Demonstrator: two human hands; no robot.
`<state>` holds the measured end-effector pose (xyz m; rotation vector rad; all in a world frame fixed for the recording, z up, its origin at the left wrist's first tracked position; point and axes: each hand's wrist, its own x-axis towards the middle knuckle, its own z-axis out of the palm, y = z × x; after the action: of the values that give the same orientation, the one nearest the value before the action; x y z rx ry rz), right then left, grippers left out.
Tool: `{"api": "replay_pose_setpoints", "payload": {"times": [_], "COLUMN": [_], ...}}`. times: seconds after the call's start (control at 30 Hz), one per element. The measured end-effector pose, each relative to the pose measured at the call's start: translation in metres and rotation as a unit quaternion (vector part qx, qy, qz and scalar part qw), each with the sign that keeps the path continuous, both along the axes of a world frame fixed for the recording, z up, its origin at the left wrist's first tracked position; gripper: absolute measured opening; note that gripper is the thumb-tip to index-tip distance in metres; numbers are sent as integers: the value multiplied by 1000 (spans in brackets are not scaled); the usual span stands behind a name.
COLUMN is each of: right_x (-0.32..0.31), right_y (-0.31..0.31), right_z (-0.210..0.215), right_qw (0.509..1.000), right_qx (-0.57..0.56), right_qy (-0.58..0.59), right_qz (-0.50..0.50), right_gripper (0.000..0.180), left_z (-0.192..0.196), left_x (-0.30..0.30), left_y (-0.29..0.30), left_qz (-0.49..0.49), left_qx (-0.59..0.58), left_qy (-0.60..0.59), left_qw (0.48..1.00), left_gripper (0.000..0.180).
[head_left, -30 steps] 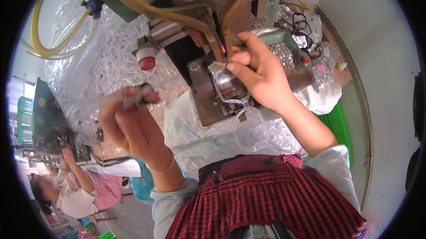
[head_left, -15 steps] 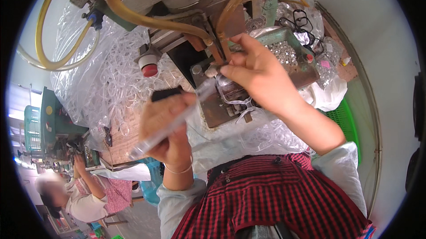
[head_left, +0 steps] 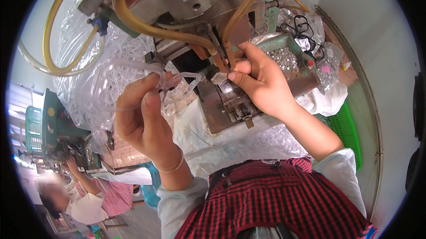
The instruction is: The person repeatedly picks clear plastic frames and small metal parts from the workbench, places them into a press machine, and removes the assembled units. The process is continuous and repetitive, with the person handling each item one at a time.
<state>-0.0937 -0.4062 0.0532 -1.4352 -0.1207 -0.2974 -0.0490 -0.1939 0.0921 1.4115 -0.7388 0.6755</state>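
Note:
A clear plastic eyeglass frame (head_left: 196,78) is held up left of the machine by my left hand (head_left: 144,117), thumb and fingers closed on it. Part of the frame is smeared by motion. My right hand (head_left: 269,85) is pinched at the tips of two copper-coloured prongs (head_left: 224,57), which hang from the machine on yellow hoses (head_left: 177,37). Whatever small piece sits between those fingertips is too hidden to name. Below them lies a metal fixture block (head_left: 217,112) with small screws and clamps.
A green metal tray (head_left: 305,52) of small shiny metal parts stands behind my right hand. Clear frames in plastic bags (head_left: 120,79) heap up at the left. Dark frames (head_left: 302,25) lie far right, above a green basket (head_left: 346,132). A co-worker (head_left: 84,194) sits at far left.
My left hand has moved left and up with the clear frame, away from the fixture. My right hand stays by the prongs, its fingertips now closer to their ends.

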Motion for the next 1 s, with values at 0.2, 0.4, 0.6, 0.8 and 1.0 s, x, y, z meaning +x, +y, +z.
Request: {"api": "replay_pose_setpoints", "payload": {"times": [0.2,0.4,0.6,0.8,1.0], "right_x": [-10,-11,-16,-61,-53], "right_y": [-2,-9,-86,-116,-104], "right_z": [27,11,-26,-76,-86], "right_qw": [986,999,959,875,758], "right_qx": [136,-33,-37,-305,-552], "right_qy": [81,4,-65,143,80], "right_qz": [49,-7,-274,-348,-337], "right_gripper": [59,60,48,18,20], "left_z": [-3,-29,-47,-35,-50], "left_x": [-1,-33,-33,-29,-31], "left_y": [-7,-24,-42,-40,-35], "left_qz": [-62,-93,-62,-97,-80], "left_qx": [-8,244,332,366,359], "left_qy": [-14,-156,-180,-148,-154], "left_qw": [998,953,924,914,917], "left_gripper": [18,19,24,27,26]}}
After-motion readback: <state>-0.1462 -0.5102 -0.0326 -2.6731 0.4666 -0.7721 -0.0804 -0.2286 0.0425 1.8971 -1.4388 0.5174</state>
